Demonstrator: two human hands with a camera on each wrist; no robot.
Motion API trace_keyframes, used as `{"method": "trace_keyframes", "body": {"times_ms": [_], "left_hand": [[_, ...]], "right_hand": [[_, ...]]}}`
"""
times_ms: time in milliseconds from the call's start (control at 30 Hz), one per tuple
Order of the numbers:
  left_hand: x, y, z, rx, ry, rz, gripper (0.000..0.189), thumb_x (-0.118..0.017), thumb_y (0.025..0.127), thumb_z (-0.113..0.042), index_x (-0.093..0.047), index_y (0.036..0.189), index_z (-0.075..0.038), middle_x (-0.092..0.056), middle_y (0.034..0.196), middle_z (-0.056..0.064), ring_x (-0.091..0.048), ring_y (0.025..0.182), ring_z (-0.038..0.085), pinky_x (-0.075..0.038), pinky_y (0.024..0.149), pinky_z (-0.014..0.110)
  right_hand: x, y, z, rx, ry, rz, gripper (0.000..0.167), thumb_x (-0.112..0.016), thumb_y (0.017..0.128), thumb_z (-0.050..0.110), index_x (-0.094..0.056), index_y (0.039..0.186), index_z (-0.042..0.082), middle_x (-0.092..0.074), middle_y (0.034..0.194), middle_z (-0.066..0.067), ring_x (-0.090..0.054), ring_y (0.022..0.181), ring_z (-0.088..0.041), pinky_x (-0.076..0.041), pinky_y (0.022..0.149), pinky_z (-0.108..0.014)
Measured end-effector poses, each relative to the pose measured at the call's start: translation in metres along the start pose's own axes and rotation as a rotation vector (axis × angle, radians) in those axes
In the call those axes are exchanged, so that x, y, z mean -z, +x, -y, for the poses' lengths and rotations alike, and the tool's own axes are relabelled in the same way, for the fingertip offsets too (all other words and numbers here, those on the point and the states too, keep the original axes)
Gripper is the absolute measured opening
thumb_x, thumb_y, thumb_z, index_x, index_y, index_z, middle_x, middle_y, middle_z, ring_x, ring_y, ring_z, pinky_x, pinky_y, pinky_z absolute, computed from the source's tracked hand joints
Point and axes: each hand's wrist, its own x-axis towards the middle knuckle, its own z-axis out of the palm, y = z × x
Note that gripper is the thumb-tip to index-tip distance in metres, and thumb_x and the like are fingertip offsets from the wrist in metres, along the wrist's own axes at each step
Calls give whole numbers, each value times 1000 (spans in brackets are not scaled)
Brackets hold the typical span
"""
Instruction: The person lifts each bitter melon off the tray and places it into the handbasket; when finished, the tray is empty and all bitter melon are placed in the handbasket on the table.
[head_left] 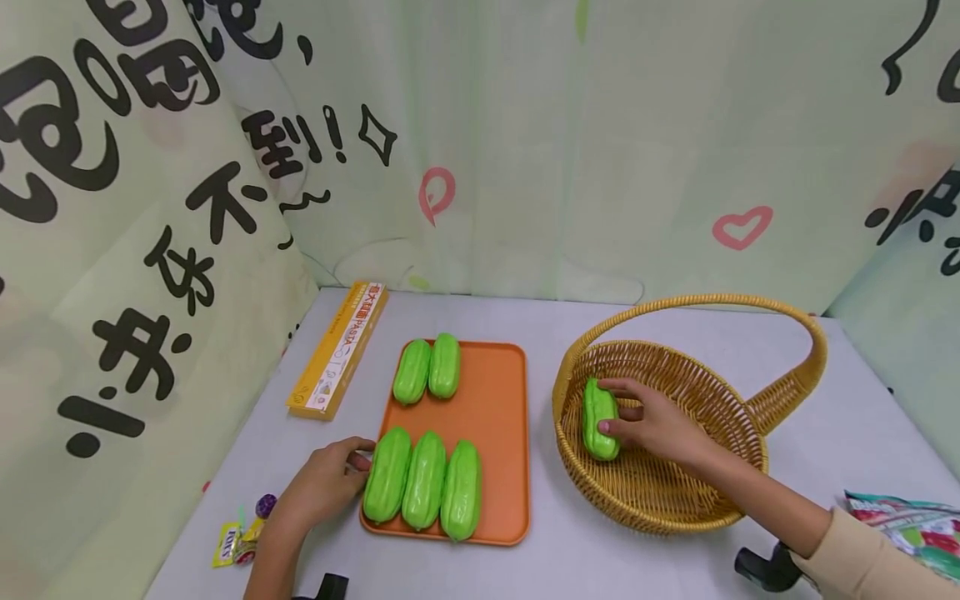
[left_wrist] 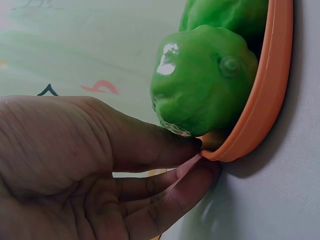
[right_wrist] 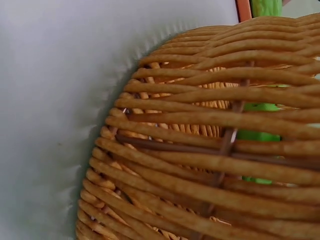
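In the head view my right hand [head_left: 652, 421] reaches inside the wicker basket [head_left: 686, 508] and grips a glossy green cucumber [head_left: 598, 425] by the basket's left wall. Through the weave in the right wrist view, parts of that cucumber [right_wrist: 257, 135] show, while the hand is hidden. My left hand [head_left: 324, 483] pinches the left rim of the orange tray [head_left: 498, 433]; thumb and fingers meet at the rim [left_wrist: 235, 150] in the left wrist view. On the tray lie two cucumbers [head_left: 444, 367] at the back and three cucumbers [head_left: 424, 482] at the front.
A yellow pasta box [head_left: 337, 350] lies behind the tray's left side. Small wrapped candies [head_left: 238, 537] are by the left forearm. A colourful plastic package [head_left: 911, 529] sits at the right edge. The basket's tall handle [head_left: 697, 300] arches over its back. Printed curtains surround the table.
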Motion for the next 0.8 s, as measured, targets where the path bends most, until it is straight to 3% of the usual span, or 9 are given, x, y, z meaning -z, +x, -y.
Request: {"method": "trace_keyframes", "body": {"times_ms": [633,800], "left_hand": [[0,-2,-2,-13,1,0,38,-61,84,4,-63,122,3,-65,89,1,-60,86,18,-49,75,41],[0,-2,-2,-12,-1,0,39,-61,84,4,-63,123,3,-65,89,2,-60,86,18,-49,75,41]], "right_hand": [[2,-3,0,20,-30,19,75,-73,91,21,-32,151,5,-35,147,-31,-34,133,-53,-51,89,-45],[4,-15,16,60,-209,-53,73,-71,92,36,-35,151,9,-40,146,-25,-43,129,-49,-51,87,-50]]}}
